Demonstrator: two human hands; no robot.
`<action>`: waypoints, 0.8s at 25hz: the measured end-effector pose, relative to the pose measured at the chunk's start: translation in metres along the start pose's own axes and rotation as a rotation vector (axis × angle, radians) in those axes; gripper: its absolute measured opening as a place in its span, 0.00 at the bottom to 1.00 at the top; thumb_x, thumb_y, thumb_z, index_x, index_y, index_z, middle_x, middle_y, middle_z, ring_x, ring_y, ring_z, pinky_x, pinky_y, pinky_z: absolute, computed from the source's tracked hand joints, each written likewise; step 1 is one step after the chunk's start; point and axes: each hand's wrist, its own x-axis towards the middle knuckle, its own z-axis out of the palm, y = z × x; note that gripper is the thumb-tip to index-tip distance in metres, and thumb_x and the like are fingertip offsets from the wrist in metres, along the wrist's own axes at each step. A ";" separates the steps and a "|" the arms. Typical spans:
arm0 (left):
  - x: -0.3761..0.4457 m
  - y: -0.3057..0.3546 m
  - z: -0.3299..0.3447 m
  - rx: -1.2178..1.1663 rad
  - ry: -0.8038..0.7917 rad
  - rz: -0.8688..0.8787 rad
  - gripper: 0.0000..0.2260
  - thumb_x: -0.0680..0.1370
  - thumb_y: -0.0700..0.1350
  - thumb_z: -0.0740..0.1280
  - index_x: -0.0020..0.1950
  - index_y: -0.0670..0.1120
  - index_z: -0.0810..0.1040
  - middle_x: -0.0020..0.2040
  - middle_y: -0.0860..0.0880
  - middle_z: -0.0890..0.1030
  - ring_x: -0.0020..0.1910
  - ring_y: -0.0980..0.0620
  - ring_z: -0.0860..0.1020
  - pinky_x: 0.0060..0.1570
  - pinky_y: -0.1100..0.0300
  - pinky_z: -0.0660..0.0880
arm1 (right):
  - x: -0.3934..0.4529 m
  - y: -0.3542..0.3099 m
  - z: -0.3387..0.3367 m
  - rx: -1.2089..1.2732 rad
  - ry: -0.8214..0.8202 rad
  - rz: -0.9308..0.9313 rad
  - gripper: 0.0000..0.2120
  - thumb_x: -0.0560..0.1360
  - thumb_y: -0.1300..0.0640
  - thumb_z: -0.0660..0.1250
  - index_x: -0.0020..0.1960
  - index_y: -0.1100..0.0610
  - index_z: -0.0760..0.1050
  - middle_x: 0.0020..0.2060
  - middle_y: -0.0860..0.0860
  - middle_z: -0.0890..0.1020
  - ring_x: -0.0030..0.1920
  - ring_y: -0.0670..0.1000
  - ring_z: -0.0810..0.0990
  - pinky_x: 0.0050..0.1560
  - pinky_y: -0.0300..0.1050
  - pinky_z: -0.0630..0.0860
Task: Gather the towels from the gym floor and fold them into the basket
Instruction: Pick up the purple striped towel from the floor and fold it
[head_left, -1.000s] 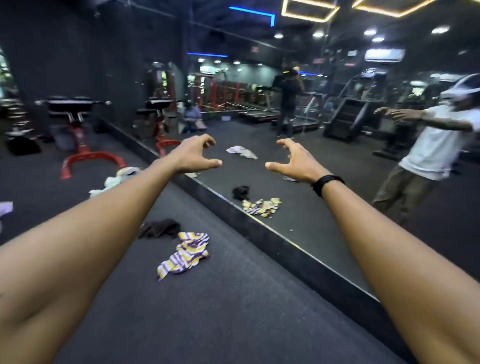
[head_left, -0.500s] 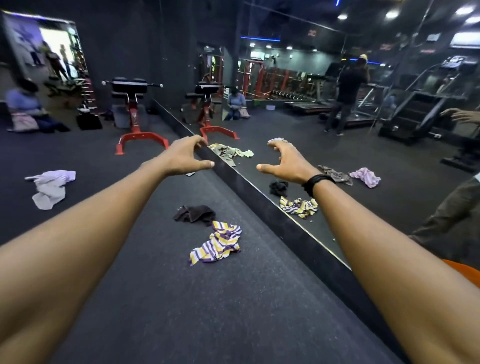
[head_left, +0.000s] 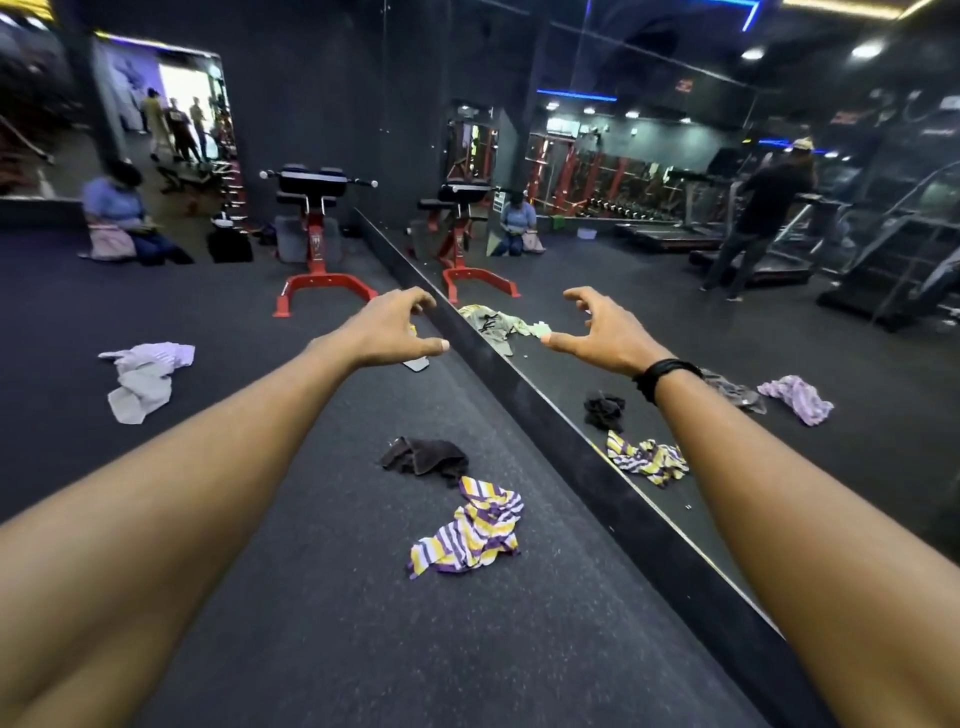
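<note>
Both my arms stretch forward above the dark gym floor. My left hand (head_left: 397, 332) and my right hand (head_left: 605, 332) hold nothing, with fingers spread and bent like claws. A purple, yellow and white striped towel (head_left: 470, 530) lies crumpled on the floor below and between them. Just beyond it lies a dark brown towel (head_left: 423, 457). A lavender and white towel (head_left: 143, 376) lies further left. A small pale cloth (head_left: 417, 364) peeks out under my left hand. No basket is in view.
A mirror wall with a dark base ledge (head_left: 571, 441) runs diagonally on the right and reflects the towels. A red and black exercise bench (head_left: 317, 249) stands ahead. A person (head_left: 117, 218) sits on the floor at the back left.
The view has swung left and lower, bringing the lavender towel and the seated person into sight. My hands stay outstretched and hold nothing, as before.
</note>
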 end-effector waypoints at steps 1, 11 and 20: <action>0.009 -0.011 0.001 0.003 -0.005 -0.008 0.26 0.71 0.55 0.73 0.65 0.48 0.72 0.63 0.46 0.76 0.61 0.49 0.74 0.62 0.50 0.72 | 0.013 0.000 0.006 -0.009 -0.003 0.003 0.34 0.72 0.46 0.72 0.72 0.54 0.63 0.70 0.57 0.69 0.67 0.56 0.71 0.61 0.44 0.66; 0.125 -0.096 0.034 0.028 -0.028 -0.111 0.26 0.71 0.54 0.73 0.65 0.47 0.72 0.61 0.47 0.76 0.61 0.48 0.74 0.64 0.50 0.70 | 0.163 0.050 0.061 0.036 -0.065 -0.021 0.33 0.71 0.46 0.73 0.71 0.56 0.66 0.68 0.57 0.71 0.68 0.55 0.70 0.65 0.49 0.69; 0.298 -0.172 0.093 0.042 -0.115 -0.282 0.27 0.72 0.52 0.73 0.67 0.45 0.72 0.65 0.45 0.75 0.64 0.48 0.73 0.60 0.60 0.66 | 0.368 0.145 0.123 0.047 -0.237 -0.028 0.32 0.71 0.46 0.73 0.70 0.57 0.68 0.69 0.55 0.71 0.69 0.53 0.70 0.65 0.42 0.64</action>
